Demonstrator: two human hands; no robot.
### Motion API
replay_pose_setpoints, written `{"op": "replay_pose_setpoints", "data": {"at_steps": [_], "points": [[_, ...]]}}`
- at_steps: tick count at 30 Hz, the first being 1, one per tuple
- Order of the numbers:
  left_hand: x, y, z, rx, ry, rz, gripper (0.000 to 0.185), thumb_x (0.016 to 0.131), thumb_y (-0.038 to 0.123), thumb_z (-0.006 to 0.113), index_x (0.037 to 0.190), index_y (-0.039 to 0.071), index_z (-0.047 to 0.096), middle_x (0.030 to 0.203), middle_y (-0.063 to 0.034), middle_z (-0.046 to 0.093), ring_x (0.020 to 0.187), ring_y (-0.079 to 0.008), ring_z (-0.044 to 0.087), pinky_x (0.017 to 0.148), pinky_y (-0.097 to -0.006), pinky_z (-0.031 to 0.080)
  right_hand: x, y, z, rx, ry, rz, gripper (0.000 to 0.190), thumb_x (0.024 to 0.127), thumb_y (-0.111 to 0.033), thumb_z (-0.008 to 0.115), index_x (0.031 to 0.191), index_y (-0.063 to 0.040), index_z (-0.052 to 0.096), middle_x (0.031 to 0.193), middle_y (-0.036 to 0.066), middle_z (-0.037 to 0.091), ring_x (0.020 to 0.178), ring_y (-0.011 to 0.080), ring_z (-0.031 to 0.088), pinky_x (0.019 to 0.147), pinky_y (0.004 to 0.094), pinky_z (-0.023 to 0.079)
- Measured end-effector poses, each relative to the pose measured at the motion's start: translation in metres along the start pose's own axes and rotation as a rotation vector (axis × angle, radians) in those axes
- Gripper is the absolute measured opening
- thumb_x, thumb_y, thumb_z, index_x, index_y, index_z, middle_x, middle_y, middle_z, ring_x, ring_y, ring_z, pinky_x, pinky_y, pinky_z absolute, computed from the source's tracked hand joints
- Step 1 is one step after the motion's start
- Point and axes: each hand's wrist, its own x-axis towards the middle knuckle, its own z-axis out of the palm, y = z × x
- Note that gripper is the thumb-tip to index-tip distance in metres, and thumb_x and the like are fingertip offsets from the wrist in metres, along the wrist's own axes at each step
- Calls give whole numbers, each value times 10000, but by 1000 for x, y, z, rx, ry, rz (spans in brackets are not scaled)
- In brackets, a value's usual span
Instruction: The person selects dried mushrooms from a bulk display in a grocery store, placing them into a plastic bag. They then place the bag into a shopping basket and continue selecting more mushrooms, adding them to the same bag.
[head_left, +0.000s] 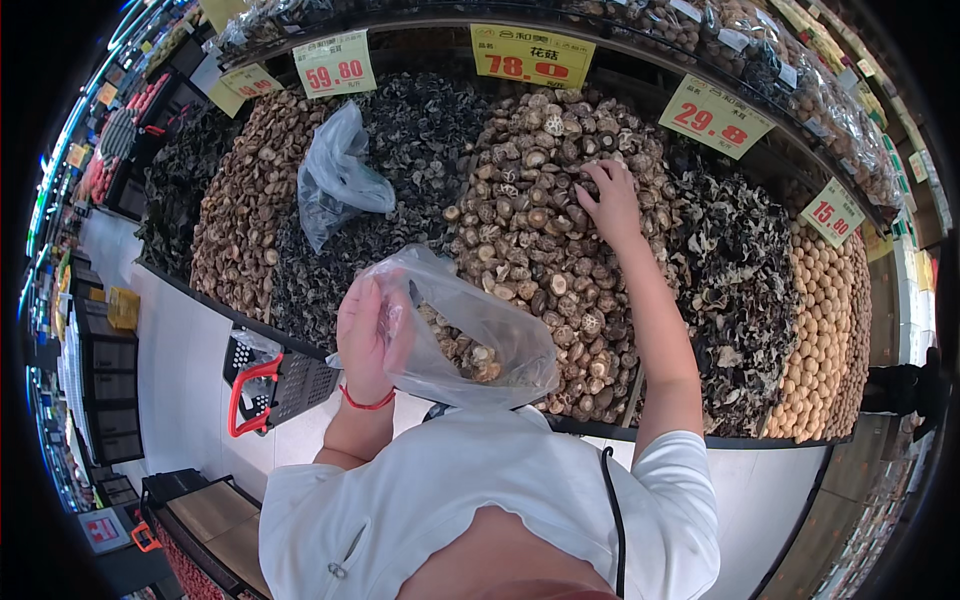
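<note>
My left hand, a red cord at its wrist, grips the rim of a clear plastic bag that hangs open over the edge of the bins. Several dried mushrooms lie inside the bag. My right hand rests on the upper part of a heap of dried shiitake mushrooms, fingers spread and slightly curled; whether a mushroom is between them cannot be told. Left of that heap, a second plastic bag lies crumpled on dried black fungus.
Dried black fungus and walnuts fill bins at the right. Smaller dried mushrooms lie at the left. Price signs and a shelf of bagged goods edge the back. A shopping basket with a red handle is below left.
</note>
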Motion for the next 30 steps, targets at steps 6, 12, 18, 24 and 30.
{"op": "replay_pose_setpoints", "data": {"at_steps": [6,12,18,24,30], "points": [[-2,-2,-5,4,-9,-5,323,1012,227,356,1110,-19,540,645,2,503,360,-29,346,332,-171,253,7,2,-3,194,85,43,298,777,-218,697,1031,-85,615,1047,96,564,923,294,582,789,383,490],[-4,-3,-9,51,4,-20,314,1000,247,393,1102,-9,543,670,18,510,433,-12,384,387,-155,277,44,-13,-9,4,-150,38,273,779,-226,696,988,-58,652,1050,119,595,984,301,566,887,391,446],[-4,-8,-15,43,52,-38,318,1004,230,383,1134,-16,538,673,-12,530,407,-25,378,390,-163,286,103,-60,50,219,-240,-51,236,784,-114,632,1008,-40,639,1027,159,613,980,324,576,887,409,451],[-10,-10,-29,60,61,-102,324,1000,244,404,1158,-7,534,713,-25,554,410,-33,387,364,-169,282,144,-78,148,-43,-526,-63,226,804,-85,567,1015,-39,631,1048,167,613,1001,329,592,850,429,493],[-10,-22,-49,-30,78,-153,309,1005,235,392,1160,12,537,724,-23,565,385,-34,355,334,-175,257,163,-68,196,-286,-680,-111,230,781,-122,617,1001,-55,606,1070,160,615,1010,328,598,821,420,521]]}}
